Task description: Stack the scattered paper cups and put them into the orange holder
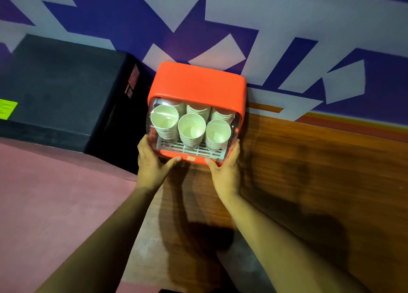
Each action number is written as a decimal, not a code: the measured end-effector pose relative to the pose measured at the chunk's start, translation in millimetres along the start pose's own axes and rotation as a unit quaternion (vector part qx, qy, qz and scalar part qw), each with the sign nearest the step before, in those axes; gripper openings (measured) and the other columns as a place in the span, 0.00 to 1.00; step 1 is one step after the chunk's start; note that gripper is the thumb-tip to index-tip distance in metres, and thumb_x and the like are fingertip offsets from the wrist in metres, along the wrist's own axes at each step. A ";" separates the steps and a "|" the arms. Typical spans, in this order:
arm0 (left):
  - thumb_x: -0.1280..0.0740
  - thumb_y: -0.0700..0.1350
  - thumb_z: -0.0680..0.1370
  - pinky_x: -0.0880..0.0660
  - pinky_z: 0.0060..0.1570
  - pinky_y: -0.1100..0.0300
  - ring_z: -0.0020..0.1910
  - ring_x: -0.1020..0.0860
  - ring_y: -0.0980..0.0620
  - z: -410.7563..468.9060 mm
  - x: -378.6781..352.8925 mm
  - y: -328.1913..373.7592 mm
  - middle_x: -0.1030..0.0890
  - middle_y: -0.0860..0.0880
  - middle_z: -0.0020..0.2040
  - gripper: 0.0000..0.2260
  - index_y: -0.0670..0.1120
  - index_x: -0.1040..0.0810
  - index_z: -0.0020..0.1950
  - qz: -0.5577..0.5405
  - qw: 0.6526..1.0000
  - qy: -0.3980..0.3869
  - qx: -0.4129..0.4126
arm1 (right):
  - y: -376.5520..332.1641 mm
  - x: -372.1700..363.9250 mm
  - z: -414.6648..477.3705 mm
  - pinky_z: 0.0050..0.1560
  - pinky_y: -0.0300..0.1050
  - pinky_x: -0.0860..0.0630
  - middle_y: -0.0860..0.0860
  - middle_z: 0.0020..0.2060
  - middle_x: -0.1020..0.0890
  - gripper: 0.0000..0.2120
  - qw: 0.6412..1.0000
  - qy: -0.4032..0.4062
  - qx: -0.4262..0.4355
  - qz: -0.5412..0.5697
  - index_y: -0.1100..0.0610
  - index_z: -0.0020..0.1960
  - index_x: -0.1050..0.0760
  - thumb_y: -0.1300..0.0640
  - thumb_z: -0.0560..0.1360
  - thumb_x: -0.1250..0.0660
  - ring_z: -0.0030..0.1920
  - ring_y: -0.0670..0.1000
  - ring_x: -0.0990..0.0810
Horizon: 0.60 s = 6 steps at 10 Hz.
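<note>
Left hand: the left hand point(151, 162) lies against the near left corner of the orange holder point(198, 83), fingers fairly straight up its left side and thumb spread out along the lower front edge; it presses the holder rather than wrapping round it.
Right hand: the right hand point(226, 171) mirrors it at the near right corner, fingers flat up the right side and thumb laid inward along the front edge.
Thumbs: the two tips point toward each other, apart, with a small pale label on the front edge between them.
Orange holder: held between the two hands, just beyond the palms, standing on the wooden tabletop point(309, 171) with its far side at the wall point(287, 28).
Clear cover point(235, 127): curves over the holder's front, just above the fingertips.
Paper cups point(191, 127): inside the holder, beyond both hands, in six stacks, three in front and three behind, mouths facing up on a white grate point(174, 148).
Black box point(55, 83): off to the left of the left hand, beside the holder, with a green label point(7, 108) at its far left.
Forearms: both bare, reaching in from the lower edge.
</note>
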State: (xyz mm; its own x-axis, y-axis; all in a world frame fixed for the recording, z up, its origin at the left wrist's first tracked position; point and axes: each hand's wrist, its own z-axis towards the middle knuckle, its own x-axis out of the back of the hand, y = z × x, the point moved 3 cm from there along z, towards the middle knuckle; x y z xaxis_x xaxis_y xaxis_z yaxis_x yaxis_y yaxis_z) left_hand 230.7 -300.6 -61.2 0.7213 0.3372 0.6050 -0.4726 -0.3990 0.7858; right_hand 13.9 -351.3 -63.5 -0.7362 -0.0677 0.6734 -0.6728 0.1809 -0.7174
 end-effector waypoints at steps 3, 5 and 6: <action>0.20 0.57 0.66 0.28 0.66 0.40 0.67 0.26 0.44 -4.3 1.6 7.8 0.32 0.45 0.71 0.46 0.45 0.41 0.74 0.053 0.998 -0.016 0.019 | 0.9 5.2 -2.2 0.59 0.53 0.24 0.61 0.70 0.30 0.48 0.997 -0.009 0.009 -0.074 0.58 0.79 0.54 0.43 0.72 0.28 0.64 0.63 0.25; 0.25 0.51 0.73 0.31 0.67 0.45 0.69 0.31 0.39 -23.9 18.5 29.9 0.32 0.38 0.69 0.34 0.40 0.37 0.72 0.104 0.994 -0.022 0.023 | 4.1 46.1 3.8 0.64 0.56 0.27 0.59 0.71 0.31 0.40 0.991 -0.050 0.030 -0.119 0.59 0.76 0.46 0.40 0.74 0.33 0.68 0.61 0.28; 0.27 0.53 0.74 0.29 0.63 0.43 0.65 0.30 0.38 -41.7 30.6 42.3 0.28 0.38 0.63 0.27 0.40 0.31 0.65 0.132 0.991 -0.013 0.015 | -0.5 82.2 -1.5 0.67 0.57 0.29 0.59 0.73 0.34 0.38 0.989 -0.054 0.026 -0.135 0.58 0.76 0.44 0.39 0.75 0.36 0.70 0.61 0.31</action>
